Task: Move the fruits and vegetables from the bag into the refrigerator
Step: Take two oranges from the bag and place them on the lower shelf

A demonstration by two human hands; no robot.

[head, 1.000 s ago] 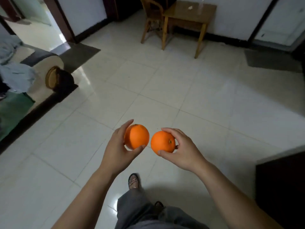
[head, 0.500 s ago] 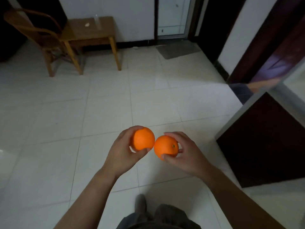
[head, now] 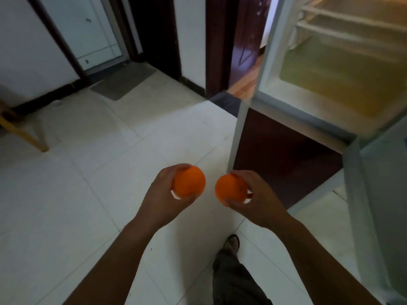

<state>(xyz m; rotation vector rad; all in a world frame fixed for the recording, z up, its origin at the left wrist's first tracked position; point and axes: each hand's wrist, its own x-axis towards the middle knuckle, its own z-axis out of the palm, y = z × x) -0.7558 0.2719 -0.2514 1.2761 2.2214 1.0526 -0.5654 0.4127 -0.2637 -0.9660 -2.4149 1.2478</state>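
Note:
My left hand (head: 161,200) grips one orange (head: 190,182), fingers curled round it. A second orange (head: 230,190) is held the same way in my right hand (head: 257,200). Both are in front of me at waist height, a small gap between the two fruits. The refrigerator (head: 262,69) stands open at the upper right, its lit interior showing white wire shelves (head: 343,16) and a pale floor. Its dark lower front (head: 284,155) is just beyond my right hand. No bag is in view.
The refrigerator's open door (head: 374,194) runs along the right edge. White tiled floor (head: 88,172) spreads to the left. A grey mat (head: 124,81) lies by a white door at the back. A wooden chair leg (head: 24,133) shows at far left. My foot (head: 231,244) is below.
The view has swung right: the table and chair slid off to the left and the open refrigerator interior came into view. Both hands still hold their oranges, now slightly further apart.

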